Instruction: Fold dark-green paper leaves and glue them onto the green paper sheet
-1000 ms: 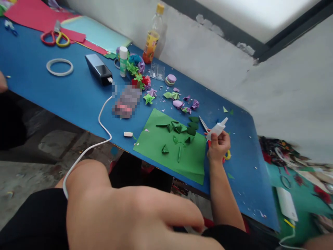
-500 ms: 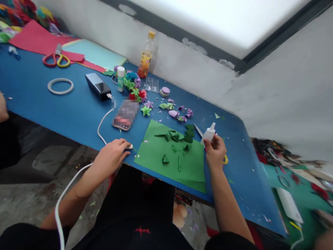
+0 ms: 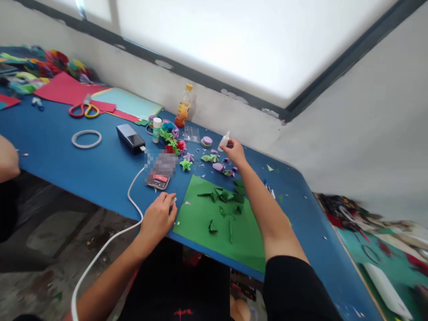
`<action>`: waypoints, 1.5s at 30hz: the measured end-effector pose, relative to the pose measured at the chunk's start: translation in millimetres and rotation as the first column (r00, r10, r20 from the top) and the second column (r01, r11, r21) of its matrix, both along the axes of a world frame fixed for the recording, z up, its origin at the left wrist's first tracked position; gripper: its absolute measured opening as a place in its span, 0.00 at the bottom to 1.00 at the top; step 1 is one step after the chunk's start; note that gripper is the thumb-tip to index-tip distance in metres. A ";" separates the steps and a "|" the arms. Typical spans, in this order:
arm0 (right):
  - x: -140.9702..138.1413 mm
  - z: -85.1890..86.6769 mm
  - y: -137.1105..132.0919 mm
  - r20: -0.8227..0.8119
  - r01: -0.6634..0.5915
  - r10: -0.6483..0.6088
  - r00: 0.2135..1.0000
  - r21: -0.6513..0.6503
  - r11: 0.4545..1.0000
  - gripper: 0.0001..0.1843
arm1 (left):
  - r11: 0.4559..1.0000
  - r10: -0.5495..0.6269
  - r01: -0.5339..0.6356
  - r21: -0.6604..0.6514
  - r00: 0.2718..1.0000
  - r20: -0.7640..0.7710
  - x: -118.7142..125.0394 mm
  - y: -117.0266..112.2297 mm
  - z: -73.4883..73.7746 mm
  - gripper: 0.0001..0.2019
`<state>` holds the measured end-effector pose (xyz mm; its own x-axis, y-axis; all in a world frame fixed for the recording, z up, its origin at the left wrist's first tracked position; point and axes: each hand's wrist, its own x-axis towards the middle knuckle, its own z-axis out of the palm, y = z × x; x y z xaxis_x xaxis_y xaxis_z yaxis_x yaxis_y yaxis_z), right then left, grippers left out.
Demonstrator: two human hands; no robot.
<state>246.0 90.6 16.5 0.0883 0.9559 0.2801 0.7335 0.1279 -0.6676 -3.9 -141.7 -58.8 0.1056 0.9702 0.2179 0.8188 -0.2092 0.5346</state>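
My right hand (image 3: 236, 151) reaches across to the back of the table. Its fingers close round a small white glue bottle (image 3: 223, 143) with a pointed nozzle, held upright. At the table's front edge my left hand (image 3: 159, 214) pinches a small white piece (image 3: 173, 201), mostly covered by the fingers. Between my arms lies a green paper sheet (image 3: 197, 223), bearing several folded dark green paper pieces (image 3: 224, 195) and a thin rolled green paper stick (image 3: 230, 232). Beyond the sheet are a lilac macaron-shaped piece (image 3: 218, 167) and a lilac-topped round piece (image 3: 207, 141).
A phone (image 3: 159, 180), power bank (image 3: 130, 139), glue stick (image 3: 157, 130) and drink bottle (image 3: 183, 107) stand or lie left of centre. Farther left are a grey ring (image 3: 86, 139), scissors (image 3: 84, 109) and red paper (image 3: 67, 91). A white cable (image 3: 110, 240) hangs past my left arm. Another person's arm (image 3: 8, 159) shows.
My right hand has carried the glue bottle from the sheet's right side leftward to the back of the table. The left hand keeps its small white piece near the front edge. The view has tilted up.
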 end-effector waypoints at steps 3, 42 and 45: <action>-21.2 5.0 38.9 0.054 0.026 -0.026 0.998 0.011 1.000 0.12 | 1.000 0.002 -0.003 -0.011 1.000 -0.015 0.6 1.5 1.6 0.14; -83.7 -9.3 -26.6 0.421 -0.132 0.203 0.884 -0.191 0.973 0.10 | 0.985 -0.175 0.174 0.020 0.980 0.099 -13.8 2.9 -10.0 0.10; -77.4 1.3 -83.9 0.425 -0.187 0.251 0.870 -0.187 0.965 0.08 | 0.979 -0.203 0.201 0.027 0.972 0.116 -15.8 0.5 -11.5 0.10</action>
<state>168.6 6.6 17.8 -0.2297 0.9673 0.1073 0.9191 0.2518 -0.3032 -19.7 -141.2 -70.3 0.2715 0.9281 0.2548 0.6908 -0.3723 0.6198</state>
